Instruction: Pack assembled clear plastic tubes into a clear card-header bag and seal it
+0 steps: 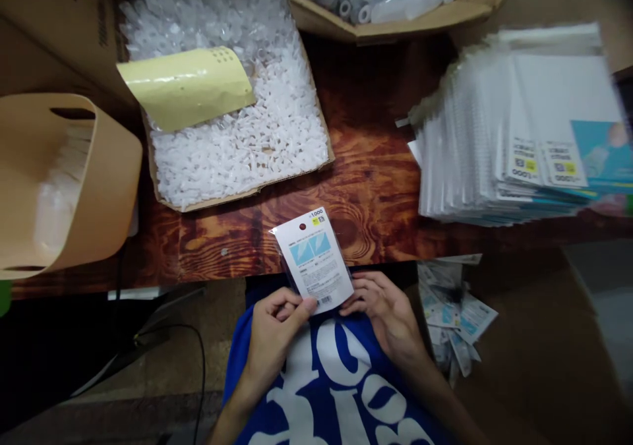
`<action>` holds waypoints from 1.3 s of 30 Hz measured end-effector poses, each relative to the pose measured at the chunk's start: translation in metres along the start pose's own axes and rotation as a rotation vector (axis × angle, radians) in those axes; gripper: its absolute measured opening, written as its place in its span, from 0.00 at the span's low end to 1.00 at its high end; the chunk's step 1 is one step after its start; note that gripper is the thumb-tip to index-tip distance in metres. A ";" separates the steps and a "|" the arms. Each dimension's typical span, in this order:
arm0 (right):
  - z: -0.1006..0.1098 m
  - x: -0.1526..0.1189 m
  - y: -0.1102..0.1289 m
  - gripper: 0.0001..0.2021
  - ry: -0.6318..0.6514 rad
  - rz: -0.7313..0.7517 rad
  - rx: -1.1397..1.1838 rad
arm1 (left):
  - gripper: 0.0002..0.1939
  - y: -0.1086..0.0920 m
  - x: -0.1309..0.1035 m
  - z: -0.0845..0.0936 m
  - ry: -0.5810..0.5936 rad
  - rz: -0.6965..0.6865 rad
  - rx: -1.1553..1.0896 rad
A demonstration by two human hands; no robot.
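A flat white printed packet (pixel 320 267) with blue pictures, small text and a round hang hole is tilted over the table's front edge. My left hand (pixel 279 323) pinches its lower left corner, thumb on the printed face and fingers curled behind. At the lower right edge, the bent fingers of my right hand (pixel 383 310) grip the same packet from the side. Whatever is inside the packet is hidden behind the printed side.
Small white plastic pieces fill a shallow cardboard tray (pixel 247 193), with a yellow sheet (pixel 190 89) on top. A tan bin (pixel 111 188) stands left. Clear tubes lie in a cardboard box (pixel 326 18). Stacked sleeves (pixel 469 148) occupy the right; packets (pixel 455 316) lie below the table (pixel 380 224).
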State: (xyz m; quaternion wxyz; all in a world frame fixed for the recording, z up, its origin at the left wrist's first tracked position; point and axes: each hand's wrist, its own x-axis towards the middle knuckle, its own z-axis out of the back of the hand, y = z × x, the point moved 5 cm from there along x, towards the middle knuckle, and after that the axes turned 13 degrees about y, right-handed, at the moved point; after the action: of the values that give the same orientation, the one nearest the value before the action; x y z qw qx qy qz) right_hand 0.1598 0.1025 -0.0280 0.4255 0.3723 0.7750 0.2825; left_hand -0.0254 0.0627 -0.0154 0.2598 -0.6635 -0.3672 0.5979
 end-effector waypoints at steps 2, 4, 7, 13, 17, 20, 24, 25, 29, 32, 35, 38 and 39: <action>-0.009 -0.002 -0.005 0.24 0.055 -0.028 -0.027 | 0.22 -0.001 0.000 -0.003 0.016 -0.019 0.040; -0.016 -0.002 -0.011 0.26 0.049 -0.060 -0.075 | 0.21 -0.003 -0.001 -0.008 0.035 -0.044 0.068; -0.020 0.001 -0.016 0.24 0.009 -0.069 -0.135 | 0.20 0.001 -0.003 -0.013 0.069 -0.060 0.047; -0.023 0.003 -0.005 0.15 0.059 -0.048 0.097 | 0.20 0.015 -0.003 -0.018 0.207 -0.016 -0.265; -0.026 0.002 -0.001 0.18 0.119 -0.076 0.189 | 0.19 0.013 0.000 -0.027 0.345 0.026 -0.387; -0.026 0.003 -0.002 0.17 0.153 -0.059 0.173 | 0.19 0.009 0.000 -0.027 0.367 0.007 -0.352; -0.020 0.004 -0.002 0.17 0.167 -0.049 0.141 | 0.20 0.003 0.000 -0.016 0.242 -0.069 -0.107; -0.018 0.004 -0.002 0.18 0.178 -0.058 0.124 | 0.20 0.001 0.000 -0.014 0.215 -0.081 -0.048; -0.009 0.004 0.007 0.18 0.153 0.004 -0.134 | 0.19 -0.006 -0.001 -0.010 0.100 -0.149 0.168; -0.006 0.001 0.019 0.19 0.041 0.115 -0.480 | 0.13 -0.011 0.000 -0.013 0.016 -0.219 0.295; -0.012 -0.002 0.024 0.19 0.009 0.150 -0.661 | 0.12 -0.011 0.002 -0.018 -0.001 -0.222 0.290; -0.014 -0.003 0.025 0.19 -0.002 0.161 -0.698 | 0.12 -0.012 0.005 -0.019 0.005 -0.189 0.244; -0.014 -0.003 0.024 0.19 0.000 0.161 -0.694 | 0.12 -0.013 0.006 -0.018 0.010 -0.179 0.233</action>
State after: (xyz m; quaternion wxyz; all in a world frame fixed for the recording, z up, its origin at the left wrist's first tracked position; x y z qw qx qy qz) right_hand 0.1568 0.1119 -0.0016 0.5030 0.2654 0.6012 0.5614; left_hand -0.0097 0.0767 -0.0056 0.3890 -0.5965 -0.3517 0.6076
